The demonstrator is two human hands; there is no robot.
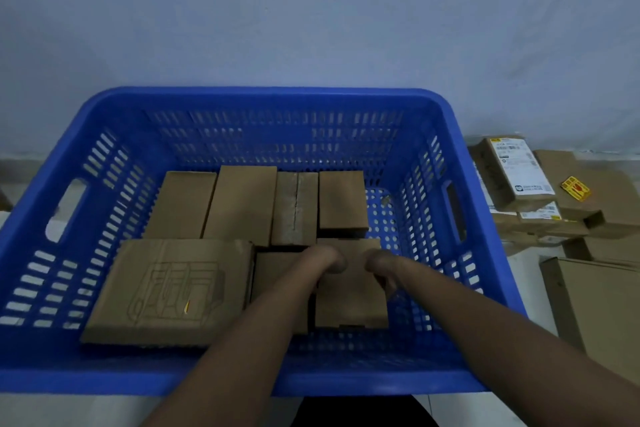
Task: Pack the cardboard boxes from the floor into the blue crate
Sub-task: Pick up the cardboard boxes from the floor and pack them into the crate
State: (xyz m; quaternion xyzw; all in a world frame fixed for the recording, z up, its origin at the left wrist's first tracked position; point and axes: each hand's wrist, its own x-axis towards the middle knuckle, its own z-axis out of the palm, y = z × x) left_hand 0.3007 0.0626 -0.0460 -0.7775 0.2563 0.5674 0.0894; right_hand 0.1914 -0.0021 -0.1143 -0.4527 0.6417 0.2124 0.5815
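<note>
Both hands reach into the blue crate to seat a small cardboard box in its near-right part, at about 5 o'clock from the crate's centre. The left hand rests on the box's far-left corner with fingers curled under; the right hand curls over the far-right edge, fingers bent down along the side. Whether either hand truly grips the box or only presses it is hard to tell, since the fingertips are hidden.

The box lies directly under both hands, its long axis running from 6 to 12 o'clock, parallel to the forearms. It sits just beside another box at its 9 o'clock, partly covered by the left forearm, and a large flat box lies further left. Four boxes stand in a row along the far side, the nearest of them, the right-hand box, at 12 o'clock from the hands.

More cartons wait on the floor at 3 o'clock, outside the crate: a labelled carton and a big open carton. The right hand is plainly the nearer to that pile, so the next pick would probably fall to it.
</note>
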